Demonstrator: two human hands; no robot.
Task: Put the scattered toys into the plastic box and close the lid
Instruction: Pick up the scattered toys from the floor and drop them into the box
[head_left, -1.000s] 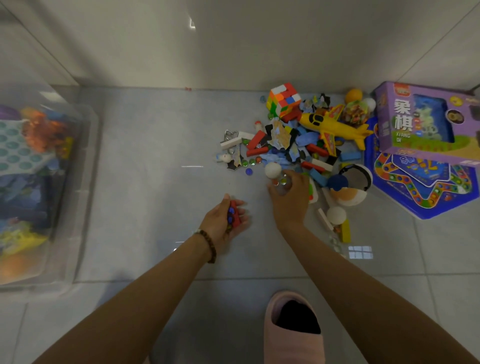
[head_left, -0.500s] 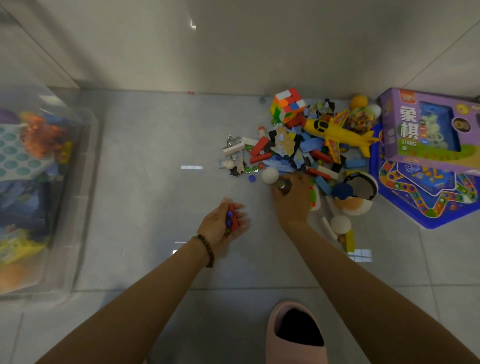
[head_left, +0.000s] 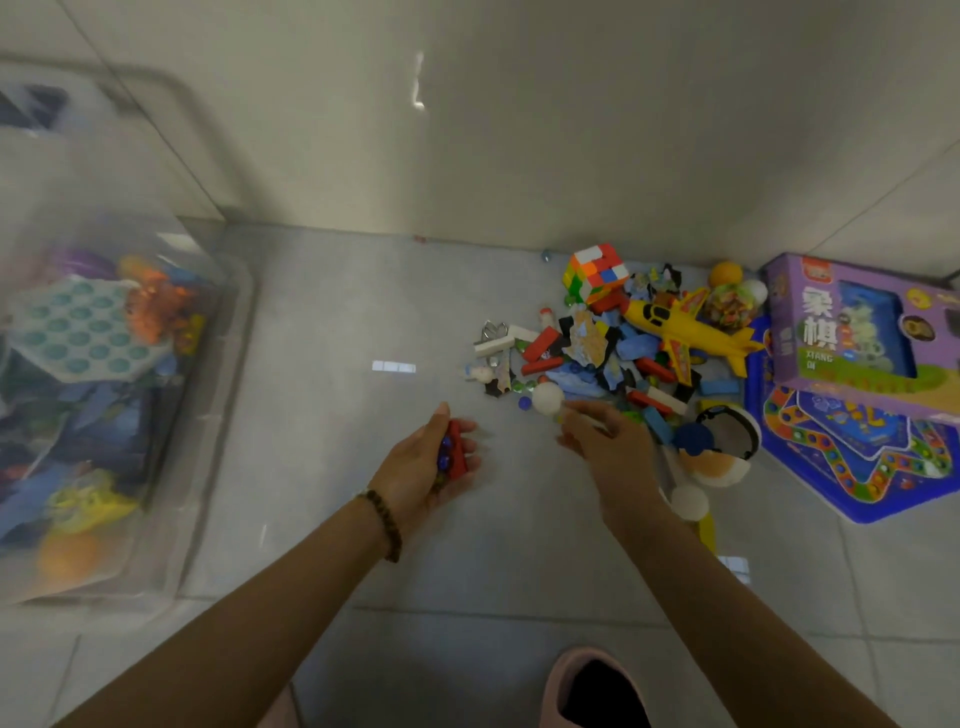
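The clear plastic box (head_left: 231, 332) stands on the floor at the left, partly filled with toys, blurred. The scattered toy pile (head_left: 587, 358) lies at centre right, with a yellow plane (head_left: 685, 327), a colour cube (head_left: 597, 270) and a white ball (head_left: 548, 397) in it. My left hand (head_left: 426, 467) is cupped palm up over bare floor between box and pile, holding a red block (head_left: 457, 452) and some marbles. My right hand (head_left: 608, 441) hovers at the pile's near edge beside the white ball, fingertips pinched on marbles that blur largely hides.
A purple board-game box (head_left: 857, 332) rests on a blue game board (head_left: 857, 467) at the right. A second white ball (head_left: 688, 501) lies by my right wrist. A pink slipper (head_left: 587, 686) is at the bottom. A clear panel (head_left: 104, 104) leans on the wall behind the box.
My right hand has lifted off the marbles in the pile and drawn back toward my left hand. The left hand has kept its block and marbles. The camera tilted up and left.
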